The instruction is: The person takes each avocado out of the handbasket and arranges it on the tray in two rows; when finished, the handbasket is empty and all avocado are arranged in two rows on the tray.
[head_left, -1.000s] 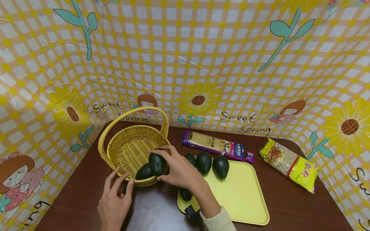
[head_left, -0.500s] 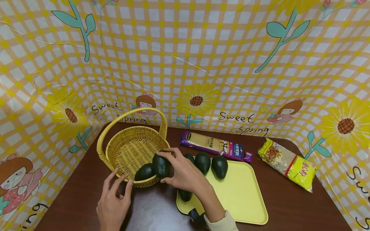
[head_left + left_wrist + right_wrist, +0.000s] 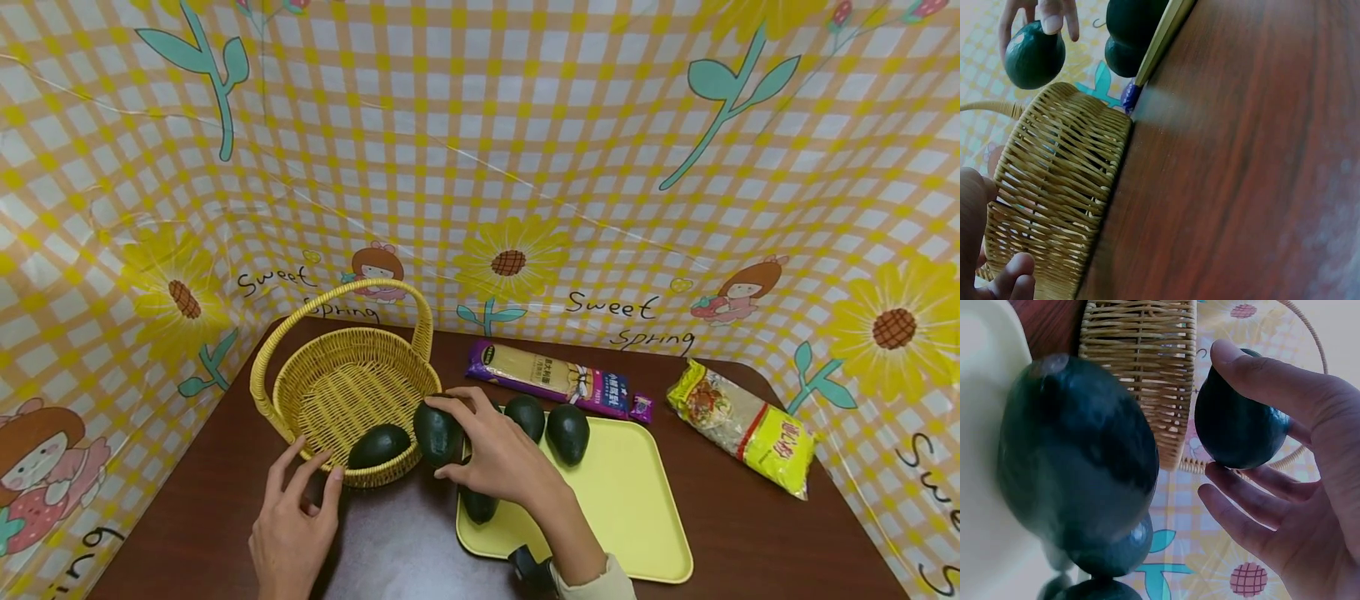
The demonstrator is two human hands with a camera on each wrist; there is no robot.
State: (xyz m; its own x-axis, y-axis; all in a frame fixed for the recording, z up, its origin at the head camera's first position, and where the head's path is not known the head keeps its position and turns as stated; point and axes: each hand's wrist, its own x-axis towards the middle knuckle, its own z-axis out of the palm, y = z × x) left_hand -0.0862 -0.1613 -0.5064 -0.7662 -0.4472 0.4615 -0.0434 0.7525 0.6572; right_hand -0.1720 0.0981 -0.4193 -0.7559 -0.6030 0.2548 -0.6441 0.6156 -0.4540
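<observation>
My right hand (image 3: 498,458) holds a dark green avocado (image 3: 437,433), thumb on one side and fingers on the other, beside the right rim of the yellow wicker basket (image 3: 300,354). In the right wrist view the avocado (image 3: 1235,422) sits between thumb and fingertips. Another avocado (image 3: 378,447) lies in the basket near its front wall. My left hand (image 3: 295,521) grips the basket's front left rim, its thumb outside the weave in the left wrist view. More avocados (image 3: 567,435) lie on the yellow tray (image 3: 622,500), partly hidden by my right hand.
A purple pasta packet (image 3: 547,375) lies behind the tray with a small purple sachet (image 3: 641,408) at its end. A yellow noodle bag (image 3: 742,429) is on the right. The basket's tall handle (image 3: 337,292) arches up; a checked cloth (image 3: 480,167) surrounds the table.
My right hand has moved right with its avocado, from above the basket's front right to just outside its rim. My left hand has stayed at the rim.
</observation>
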